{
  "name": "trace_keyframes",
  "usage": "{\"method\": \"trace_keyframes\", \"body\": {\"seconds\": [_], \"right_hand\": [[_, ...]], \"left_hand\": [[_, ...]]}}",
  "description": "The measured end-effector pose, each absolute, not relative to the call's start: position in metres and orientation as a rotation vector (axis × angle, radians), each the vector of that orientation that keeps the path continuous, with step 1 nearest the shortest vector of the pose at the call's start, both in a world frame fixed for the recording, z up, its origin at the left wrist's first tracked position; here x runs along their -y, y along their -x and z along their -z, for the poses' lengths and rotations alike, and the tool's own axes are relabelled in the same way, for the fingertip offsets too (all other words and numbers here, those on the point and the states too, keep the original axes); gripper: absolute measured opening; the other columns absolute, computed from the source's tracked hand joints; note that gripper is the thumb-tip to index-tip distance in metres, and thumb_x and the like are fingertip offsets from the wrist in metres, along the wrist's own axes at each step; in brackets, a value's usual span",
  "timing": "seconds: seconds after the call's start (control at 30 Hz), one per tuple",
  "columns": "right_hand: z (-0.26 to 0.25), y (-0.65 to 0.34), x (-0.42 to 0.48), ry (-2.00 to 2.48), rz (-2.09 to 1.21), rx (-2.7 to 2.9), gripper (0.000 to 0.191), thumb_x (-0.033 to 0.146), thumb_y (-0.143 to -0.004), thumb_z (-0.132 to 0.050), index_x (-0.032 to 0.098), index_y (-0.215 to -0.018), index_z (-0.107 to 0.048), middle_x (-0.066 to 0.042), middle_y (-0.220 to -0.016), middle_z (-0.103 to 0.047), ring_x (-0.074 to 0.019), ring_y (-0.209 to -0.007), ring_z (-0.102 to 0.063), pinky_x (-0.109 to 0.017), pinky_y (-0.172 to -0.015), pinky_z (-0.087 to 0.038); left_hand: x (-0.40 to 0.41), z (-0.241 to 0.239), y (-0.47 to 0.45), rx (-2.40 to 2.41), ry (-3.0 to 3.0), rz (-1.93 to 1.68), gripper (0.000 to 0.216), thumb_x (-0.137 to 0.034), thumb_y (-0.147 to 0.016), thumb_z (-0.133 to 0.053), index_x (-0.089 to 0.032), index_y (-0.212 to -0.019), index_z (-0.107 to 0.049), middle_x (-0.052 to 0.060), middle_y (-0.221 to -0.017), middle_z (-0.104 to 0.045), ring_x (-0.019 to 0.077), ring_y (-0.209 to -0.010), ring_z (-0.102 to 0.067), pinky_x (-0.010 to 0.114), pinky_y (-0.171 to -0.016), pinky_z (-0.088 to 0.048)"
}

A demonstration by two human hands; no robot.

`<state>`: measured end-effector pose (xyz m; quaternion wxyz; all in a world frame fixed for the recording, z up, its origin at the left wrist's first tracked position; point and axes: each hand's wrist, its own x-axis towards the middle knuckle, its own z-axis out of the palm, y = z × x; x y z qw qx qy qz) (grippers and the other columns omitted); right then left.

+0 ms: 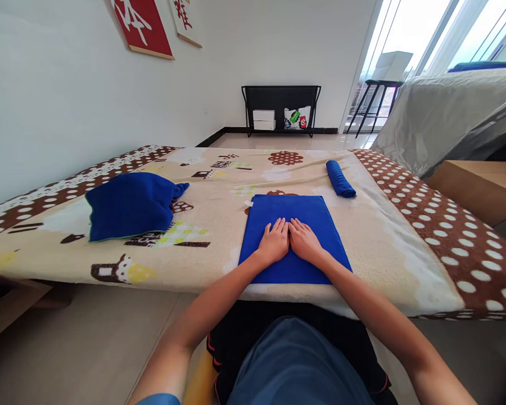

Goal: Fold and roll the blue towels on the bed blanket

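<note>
A blue towel [295, 208] lies spread flat near the front edge of the bed, with a small white tag at its far left corner. Both palms rest on the middle of it, side by side, fingers stretched forward. My left hand [275, 241] and my right hand [304, 238] almost meet at the index fingers, and neither grips anything. Farther off to the right sits a rolled blue towel [340, 179]. On the left is a loosely heaped blue towel [130, 205] with a green edge.
Beneath the towels a cream and brown patterned blanket [211, 225] covers the bed. A wall stands along the left. Past the far edge is a black rack [280, 93] holding white boxes. At right are a cardboard box [476, 185] and a grey-covered object [438, 112].
</note>
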<state>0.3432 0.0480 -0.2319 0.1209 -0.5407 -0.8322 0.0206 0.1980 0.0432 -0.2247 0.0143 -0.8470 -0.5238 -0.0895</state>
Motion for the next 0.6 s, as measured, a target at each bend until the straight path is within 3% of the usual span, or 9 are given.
{"method": "trace_keyframes", "body": {"seconds": [0.23, 0.43, 0.6], "right_hand": [[0.249, -0.381, 0.047, 1.180, -0.072, 2.303, 0.044, 0.030, -0.103, -0.043, 0.019, -0.144, -0.053, -0.006, -0.151, -0.049, -0.0218, -0.143, -0.043, -0.044, -0.119, -0.037], [0.263, -0.429, 0.086, 1.039, -0.027, 2.196, 0.050, 0.016, -0.099, -0.050, 0.027, -0.148, -0.048, -0.003, -0.148, -0.053, -0.0207, -0.140, -0.047, -0.044, -0.115, -0.043], [0.273, -0.468, 0.097, 1.119, -0.010, 2.162, 0.052, 0.018, -0.097, -0.052, 0.030, -0.148, -0.048, -0.003, -0.149, -0.053, -0.0235, -0.140, -0.048, -0.048, -0.113, -0.042]], "left_hand": [[0.050, 0.236, -0.166, 1.384, 2.582, 0.539, 0.048, -0.031, -0.103, -0.038, -0.017, -0.148, -0.047, 0.010, -0.157, -0.044, 0.0234, -0.147, -0.039, 0.046, -0.118, -0.033], [0.075, 0.255, -0.124, 1.246, 2.482, 0.690, 0.053, -0.022, -0.099, -0.046, -0.017, -0.152, -0.041, 0.010, -0.155, -0.047, 0.0251, -0.145, -0.042, 0.045, -0.117, -0.033], [0.090, 0.260, -0.091, 1.223, 2.535, 0.765, 0.062, -0.012, -0.096, -0.047, -0.021, -0.156, -0.033, 0.009, -0.153, -0.049, 0.0240, -0.146, -0.041, 0.046, -0.119, -0.033]]}}
